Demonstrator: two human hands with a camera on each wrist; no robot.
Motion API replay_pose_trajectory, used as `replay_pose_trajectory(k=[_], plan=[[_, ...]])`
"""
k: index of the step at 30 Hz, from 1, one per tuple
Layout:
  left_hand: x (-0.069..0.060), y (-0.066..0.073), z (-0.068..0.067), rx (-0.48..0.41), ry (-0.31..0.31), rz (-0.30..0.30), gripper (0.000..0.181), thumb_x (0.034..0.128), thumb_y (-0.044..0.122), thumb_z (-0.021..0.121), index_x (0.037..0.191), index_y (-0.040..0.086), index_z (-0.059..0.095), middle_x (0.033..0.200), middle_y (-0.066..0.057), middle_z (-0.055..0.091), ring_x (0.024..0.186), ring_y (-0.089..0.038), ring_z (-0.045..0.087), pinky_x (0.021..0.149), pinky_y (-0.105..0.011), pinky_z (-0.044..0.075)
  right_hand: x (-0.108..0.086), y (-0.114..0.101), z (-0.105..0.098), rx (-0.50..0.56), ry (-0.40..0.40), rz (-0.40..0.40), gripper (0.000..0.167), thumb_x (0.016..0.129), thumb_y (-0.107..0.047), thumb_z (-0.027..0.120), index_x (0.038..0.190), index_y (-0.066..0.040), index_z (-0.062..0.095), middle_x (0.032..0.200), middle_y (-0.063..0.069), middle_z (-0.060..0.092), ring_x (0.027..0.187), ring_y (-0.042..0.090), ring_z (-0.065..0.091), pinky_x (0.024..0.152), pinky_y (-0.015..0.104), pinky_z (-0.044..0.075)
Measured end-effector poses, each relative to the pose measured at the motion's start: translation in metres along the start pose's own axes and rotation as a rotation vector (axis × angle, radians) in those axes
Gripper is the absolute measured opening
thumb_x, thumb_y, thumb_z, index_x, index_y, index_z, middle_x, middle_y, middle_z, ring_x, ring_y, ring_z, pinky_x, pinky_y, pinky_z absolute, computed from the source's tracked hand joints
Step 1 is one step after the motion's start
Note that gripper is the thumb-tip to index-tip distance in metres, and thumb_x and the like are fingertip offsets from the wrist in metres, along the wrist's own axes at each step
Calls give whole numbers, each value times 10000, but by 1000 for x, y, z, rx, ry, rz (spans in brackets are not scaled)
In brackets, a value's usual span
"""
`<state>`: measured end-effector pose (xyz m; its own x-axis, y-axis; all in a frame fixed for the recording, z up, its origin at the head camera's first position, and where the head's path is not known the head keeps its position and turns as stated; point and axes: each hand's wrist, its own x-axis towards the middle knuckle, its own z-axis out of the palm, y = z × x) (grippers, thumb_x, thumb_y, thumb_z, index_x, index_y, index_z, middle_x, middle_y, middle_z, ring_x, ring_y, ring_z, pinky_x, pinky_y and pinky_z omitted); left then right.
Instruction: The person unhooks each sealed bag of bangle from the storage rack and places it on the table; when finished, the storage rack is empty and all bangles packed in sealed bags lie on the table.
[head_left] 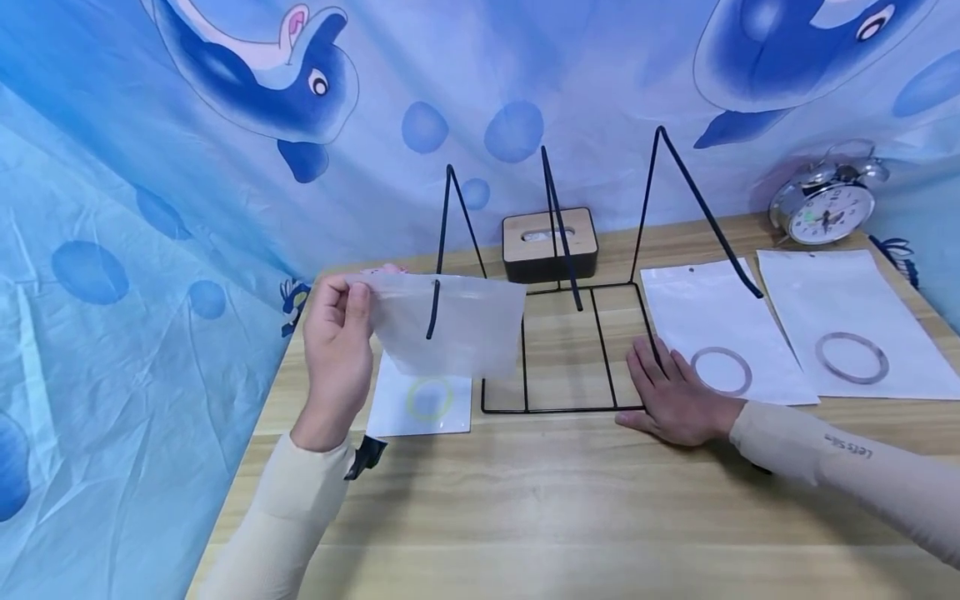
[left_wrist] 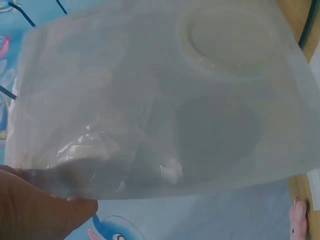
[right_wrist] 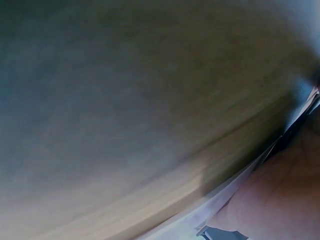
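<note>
My left hand (head_left: 337, 358) pinches the top corner of a translucent white plastic bag (head_left: 472, 333) between thumb and fingers. A round ring shape (left_wrist: 230, 40) shows through the bag in the left wrist view. The left prong of a black wire rack (head_left: 562, 411) crosses in front of the bag; whether it passes through a hole there I cannot tell. My right hand (head_left: 678, 400) lies with fingers extended over the right side of the rack's base. In the right wrist view, only blurred tabletop and part of that hand show.
Two white bags with rings, a nearer bag (head_left: 720, 333) and a farther bag (head_left: 862, 325), lie at right. Another bag with a yellowish ring (head_left: 420, 412) lies at left. Behind the rack stands a tissue box (head_left: 550, 244); an alarm clock (head_left: 828, 204) is at back right.
</note>
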<state>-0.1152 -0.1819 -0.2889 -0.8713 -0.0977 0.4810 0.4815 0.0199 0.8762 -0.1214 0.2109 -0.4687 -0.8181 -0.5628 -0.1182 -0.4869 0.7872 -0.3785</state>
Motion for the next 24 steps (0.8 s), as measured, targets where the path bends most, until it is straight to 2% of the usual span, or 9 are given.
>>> replay_pose_trajectory(k=[2,5,7,9,12,16,18,20,24], plan=[[-7,5,0,-21,8,-23,120,1067,116,462,1076,39,554,1221,-166,638,1188,-272,588,1010,-344,446,1,1,0,3,4,-3,986,1008,-616,446,1552,123,87,1617,321,-67,1456,485,-174,1129,649,-32],[-17,13,1,15,51,-81,109,1068,99,462,1038,70,563,959,-80,605,886,-162,579,816,-228,453,2,0,-1,1,-12,6,986,1008,-620,441,1553,119,83,1619,315,-74,1459,481,-173,1137,634,-43],[-23,18,2,26,74,-115,111,1066,85,469,1024,81,572,836,-29,512,721,-128,454,680,-205,377,1,-2,-3,5,-16,9,982,1010,-610,448,1551,124,83,1617,318,-76,1457,488,-169,1136,635,-42],[-29,23,2,31,78,-135,107,1064,95,480,1019,94,577,789,-17,435,664,-136,336,618,-220,296,-1,-5,-7,23,-16,8,972,1013,-578,475,1543,139,89,1609,336,-67,1451,511,-157,1126,652,-32],[-38,30,1,-66,65,-128,96,1056,104,503,1028,71,589,888,-41,530,744,-141,437,663,-214,374,-4,-10,-12,31,-29,15,970,1013,-563,489,1536,150,89,1602,351,-61,1446,529,-141,1116,670,-17],[-51,37,-8,-228,39,-77,106,1042,84,525,1042,4,594,1017,-97,592,875,-165,538,742,-239,464,-6,-12,-13,32,-34,15,965,1014,-552,498,1534,153,94,1599,357,-50,1446,536,-124,1111,679,-7],[-58,40,-15,-238,26,-87,112,1045,78,520,1044,-9,590,1017,-101,595,882,-166,545,753,-241,469,-5,-9,-9,32,-28,10,971,1012,-560,493,1538,147,85,1601,351,-58,1449,525,-137,1116,671,-15],[-65,42,-24,-192,13,-147,117,1055,89,504,1043,0,579,998,-79,595,881,-154,547,770,-237,473,-3,-5,-5,23,-24,7,978,1012,-572,484,1542,139,74,1606,341,-70,1452,510,-152,1122,662,-24],[-71,33,-42,42,1,-358,143,1077,156,475,1032,35,537,913,4,548,821,-104,502,726,-209,431,1,0,-1,10,-40,16,1008,1005,-624,445,1555,114,34,1617,310,-104,1458,468,-189,1133,639,-52]])
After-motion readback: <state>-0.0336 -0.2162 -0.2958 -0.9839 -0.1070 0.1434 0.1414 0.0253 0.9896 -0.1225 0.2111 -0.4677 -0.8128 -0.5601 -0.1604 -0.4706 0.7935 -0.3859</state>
